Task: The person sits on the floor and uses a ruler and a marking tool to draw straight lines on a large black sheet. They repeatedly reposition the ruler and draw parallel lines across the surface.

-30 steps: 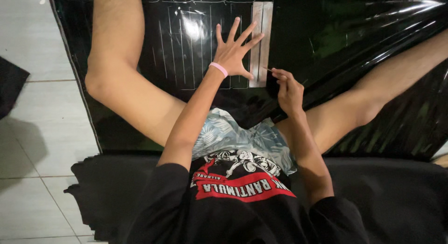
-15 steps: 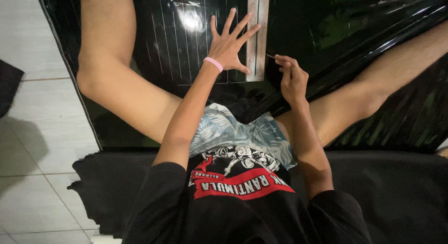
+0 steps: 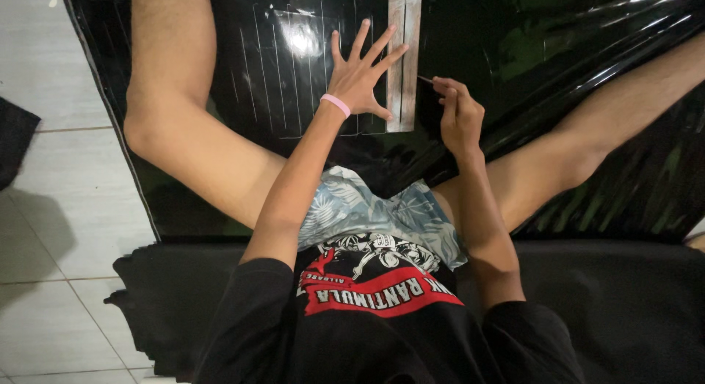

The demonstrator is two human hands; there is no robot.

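I sit on the floor with my legs spread around a glossy black plastic sheet (image 3: pixel 558 39) scored with several parallel pale lines. My left hand (image 3: pixel 361 74), with a pink band on the wrist, lies flat with fingers spread, pressing a long pale wooden ruler (image 3: pixel 405 31) onto the sheet. My right hand (image 3: pixel 457 114) sits just right of the ruler's near end, fingers closed on a thin dark blade or pen whose tip touches the sheet beside the ruler's edge.
My bare left leg (image 3: pixel 176 112) and right leg (image 3: pixel 609 127) lie across the sheet on either side. White floor tiles (image 3: pixel 59 178) are at the left. A black cloth (image 3: pixel 624 310) lies under me, and another dark item (image 3: pixel 15 134) sits at the far left edge.
The view shifted slightly, so everything sits higher in frame. My right hand with the tool has moved away from me along the ruler's edge. My left hand stays pressed on the ruler.
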